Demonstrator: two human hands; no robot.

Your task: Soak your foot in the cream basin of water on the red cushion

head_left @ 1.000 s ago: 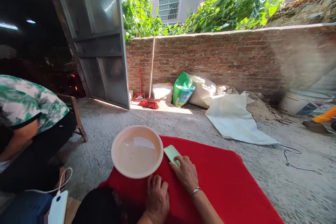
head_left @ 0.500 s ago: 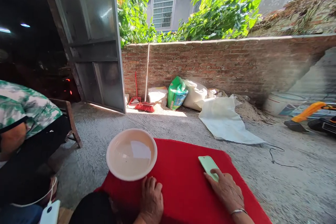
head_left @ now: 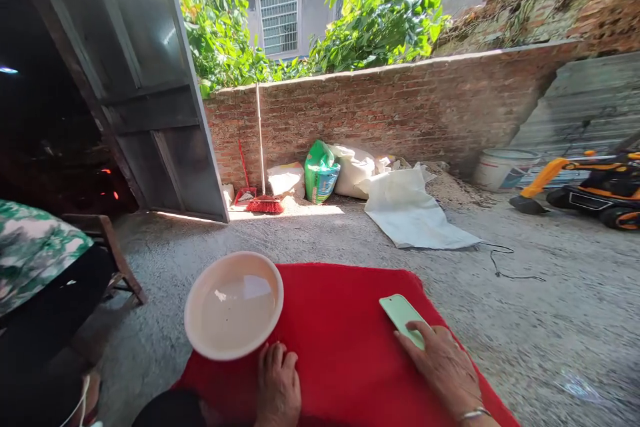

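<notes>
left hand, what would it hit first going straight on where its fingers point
The left hand would most likely meet the pale pink basin first, at the rim just ahead of it; whether they already touch is hard to tell.

At one red cloth [head_left: 340, 320] are two hands [head_left: 279, 380] [head_left: 445, 363], one basin [head_left: 227, 351] and one green phone-like slab [head_left: 400, 315]; beyond it, one broom [head_left: 265, 205], one dustpan [head_left: 239, 196], one toy excavator [head_left: 610, 180].

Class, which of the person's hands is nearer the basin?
Left: the left hand is just beside the basin; the right hand is farther right, on the green phone.
</notes>
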